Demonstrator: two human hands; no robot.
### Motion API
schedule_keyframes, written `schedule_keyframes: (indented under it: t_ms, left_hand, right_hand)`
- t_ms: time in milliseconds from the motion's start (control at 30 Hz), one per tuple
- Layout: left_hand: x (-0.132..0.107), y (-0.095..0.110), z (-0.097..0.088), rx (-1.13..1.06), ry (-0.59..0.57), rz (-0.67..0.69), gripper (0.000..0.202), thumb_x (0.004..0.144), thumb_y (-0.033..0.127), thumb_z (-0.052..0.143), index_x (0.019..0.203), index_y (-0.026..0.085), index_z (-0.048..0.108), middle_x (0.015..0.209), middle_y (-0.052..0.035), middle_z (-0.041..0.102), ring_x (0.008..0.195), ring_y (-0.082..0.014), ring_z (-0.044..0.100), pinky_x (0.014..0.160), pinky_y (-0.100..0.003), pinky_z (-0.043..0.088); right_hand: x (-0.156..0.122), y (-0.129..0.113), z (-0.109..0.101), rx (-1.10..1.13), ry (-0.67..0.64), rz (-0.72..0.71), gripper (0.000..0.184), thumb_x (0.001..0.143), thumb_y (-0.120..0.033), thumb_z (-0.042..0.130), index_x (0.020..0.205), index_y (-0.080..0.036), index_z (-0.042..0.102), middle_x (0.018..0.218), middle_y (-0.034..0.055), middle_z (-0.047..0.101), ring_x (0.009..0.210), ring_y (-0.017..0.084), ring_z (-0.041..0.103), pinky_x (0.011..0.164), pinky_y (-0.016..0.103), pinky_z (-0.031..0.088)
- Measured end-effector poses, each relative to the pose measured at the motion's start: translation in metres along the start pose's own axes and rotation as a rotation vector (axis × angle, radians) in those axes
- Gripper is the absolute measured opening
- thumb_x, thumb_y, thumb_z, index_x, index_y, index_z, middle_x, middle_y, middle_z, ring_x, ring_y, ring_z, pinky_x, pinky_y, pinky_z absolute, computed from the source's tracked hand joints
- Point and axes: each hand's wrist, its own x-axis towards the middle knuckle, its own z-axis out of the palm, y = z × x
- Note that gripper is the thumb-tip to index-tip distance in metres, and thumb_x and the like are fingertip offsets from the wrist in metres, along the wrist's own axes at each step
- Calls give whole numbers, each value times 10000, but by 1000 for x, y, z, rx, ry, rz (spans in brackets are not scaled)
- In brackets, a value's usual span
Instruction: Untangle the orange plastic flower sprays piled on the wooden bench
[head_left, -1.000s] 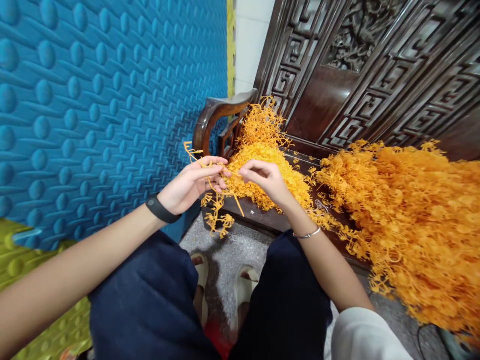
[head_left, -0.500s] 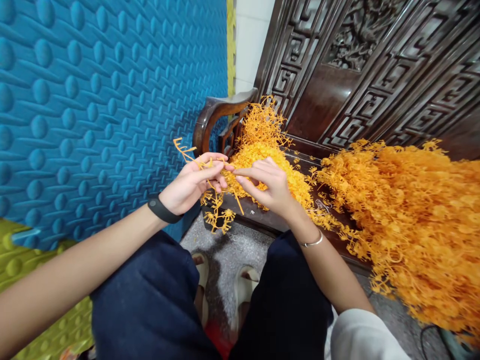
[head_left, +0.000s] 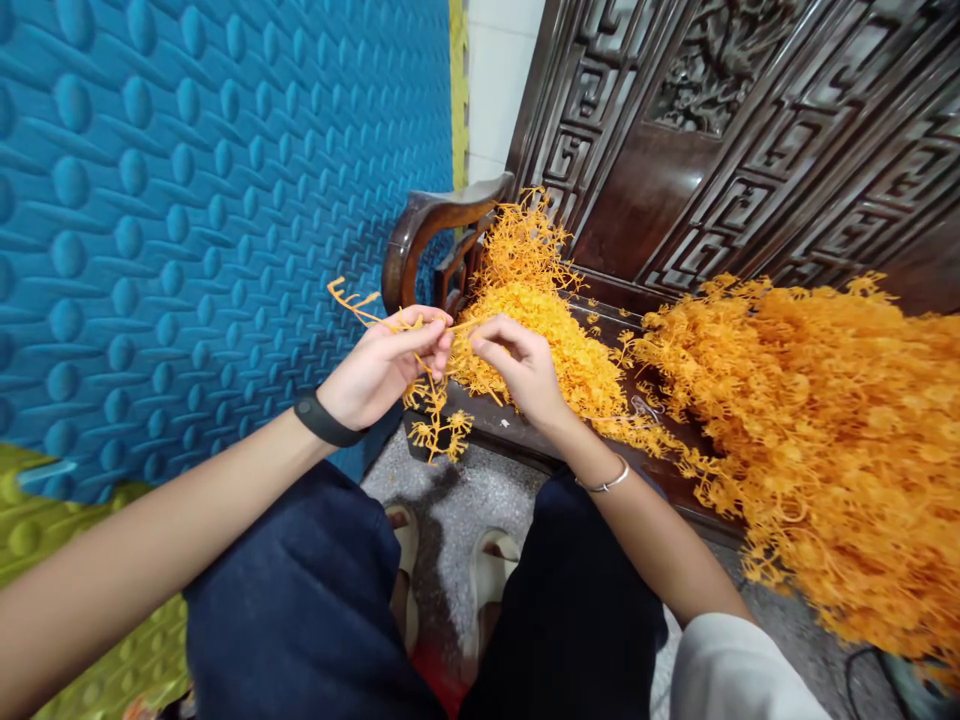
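- While the left hand (head_left: 397, 355) grasps an orange plastic flower sprig (head_left: 436, 430) between thumb and fingers, the right hand (head_left: 521, 365) is just beside it, thumb and forefinger curled toward each other at a thin orange stem; whether they grip it, I cannot tell.
- Held in front of the person's knees, the sprig has one bare, forked end pointing up and left past the left hand, and a spray of little heads hanging below the fingers.
- Behind the hands, a pile of loose yellow-orange florets (head_left: 570, 350) lies on the dark wooden bench seat (head_left: 525, 438), with a tangle of bare orange stems (head_left: 525, 245) against its far side, by the curved armrest (head_left: 420, 225).
- To the right, a large heap of orange sprigs (head_left: 825, 450) covers the bench and spills over its front edge; a thin white string (head_left: 646, 408) lies between heap and pile.
- Carved fretwork fills the bench's backrest (head_left: 637, 190), and a blue studded foam mat (head_left: 187, 200) stands upright at the left.
- On the left wrist is a black wristband (head_left: 326, 418), on the right a silver bangle (head_left: 606, 478).
- Below, pale open-toed slides (head_left: 491, 570) rest on a speckled floor (head_left: 450, 500) between dark navy trouser legs (head_left: 292, 580).
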Motion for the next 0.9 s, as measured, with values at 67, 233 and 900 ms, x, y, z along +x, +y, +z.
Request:
schedule_keyframes:
  t_ms: [67,233,900]
  left_hand:
    - [-1,0,2,-13,-25,-10,59,754,162,643,775,138,593,625,22,531,520,-66,489,484,-193,389]
    - [-2,-2,4,5,-30,-41,54,751,144,632,749,132,580,614,21,501,506,-63,447,478,-194,356]
    - [-25,12,-27,31,166,-36,34,763,99,587,742,110,611,640,-9,580,525,-74,518,459,-174,424]
  right_hand:
    - [0,0,2,67,38,47,139,828,-243,491,698,-205,524,732,-15,559,728,108,520,713,276,419]
    - [1,8,6,2,64,65,163,836,-244,442,679,-209,416,640,-31,434,611,95,423,612,260,368]
    - [16,90,-140,-570,372,182,99,743,-206,614,654,-163,599,660,-4,536,606,109,445,639,286,330]
